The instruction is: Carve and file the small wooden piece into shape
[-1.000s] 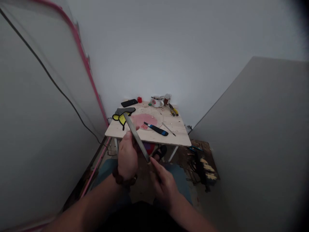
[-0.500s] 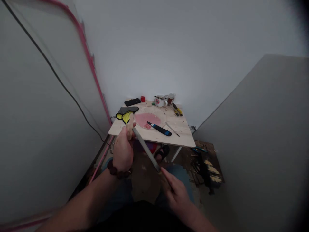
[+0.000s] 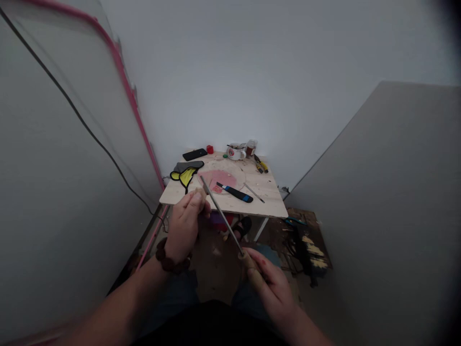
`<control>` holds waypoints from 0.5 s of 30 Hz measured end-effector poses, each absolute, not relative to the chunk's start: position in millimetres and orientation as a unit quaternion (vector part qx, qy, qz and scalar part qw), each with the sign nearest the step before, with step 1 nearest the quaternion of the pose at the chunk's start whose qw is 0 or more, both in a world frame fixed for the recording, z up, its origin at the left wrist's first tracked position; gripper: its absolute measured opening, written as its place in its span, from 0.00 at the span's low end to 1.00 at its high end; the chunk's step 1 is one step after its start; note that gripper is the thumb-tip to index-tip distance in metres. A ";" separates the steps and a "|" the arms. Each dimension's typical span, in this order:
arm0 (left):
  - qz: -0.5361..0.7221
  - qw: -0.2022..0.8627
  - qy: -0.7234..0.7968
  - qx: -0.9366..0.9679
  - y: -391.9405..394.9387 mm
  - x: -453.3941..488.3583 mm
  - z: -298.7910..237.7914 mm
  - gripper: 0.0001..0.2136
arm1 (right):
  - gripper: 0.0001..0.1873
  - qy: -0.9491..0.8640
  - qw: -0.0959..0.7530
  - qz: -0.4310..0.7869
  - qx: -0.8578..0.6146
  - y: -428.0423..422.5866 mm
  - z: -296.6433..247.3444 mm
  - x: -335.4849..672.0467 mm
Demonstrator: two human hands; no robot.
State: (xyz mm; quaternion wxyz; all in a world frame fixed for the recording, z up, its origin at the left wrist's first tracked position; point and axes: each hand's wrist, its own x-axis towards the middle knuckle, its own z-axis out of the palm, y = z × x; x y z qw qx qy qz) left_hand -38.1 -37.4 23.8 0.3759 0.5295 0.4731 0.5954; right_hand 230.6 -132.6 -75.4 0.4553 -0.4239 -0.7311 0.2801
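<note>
My right hand (image 3: 273, 283) is closed round the wooden handle of a file (image 3: 224, 217), whose long grey metal blade points up and left. My left hand (image 3: 185, 221), with a dark beaded bracelet at the wrist, pinches a small piece of wood (image 3: 200, 192). Most of that piece is hidden by my fingers. The blade passes just right of the wood; I cannot tell whether they touch. Both hands are in front of the near edge of a small wooden table (image 3: 273, 204).
On the table lie a utility knife (image 3: 236, 192), a thin metal tool (image 3: 255, 193), a yellow and grey cloth item (image 3: 186, 173), a black phone (image 3: 195, 154), a white mug (image 3: 236, 152) and yellow-handled pliers (image 3: 261, 164). Walls stand close on both sides. A low board (image 3: 309, 240) holds tools.
The file has turned from its flat face to a narrow edge, its tip now reaching past the wood. In my left hand the wood has been turned and shows less. The view has shifted slightly.
</note>
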 end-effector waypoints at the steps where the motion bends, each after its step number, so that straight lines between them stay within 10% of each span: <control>1: 0.581 0.362 0.480 0.549 -39.1 -40.2 25.1 0.24 | 0.21 -0.726 0.454 0.295 -0.423 -133.0 -73.9 230.7; 15: 0.488 0.210 0.511 0.676 -29.2 -62.0 18.5 0.19 | 0.32 -0.614 0.418 0.478 -0.469 -139.3 -90.6 231.2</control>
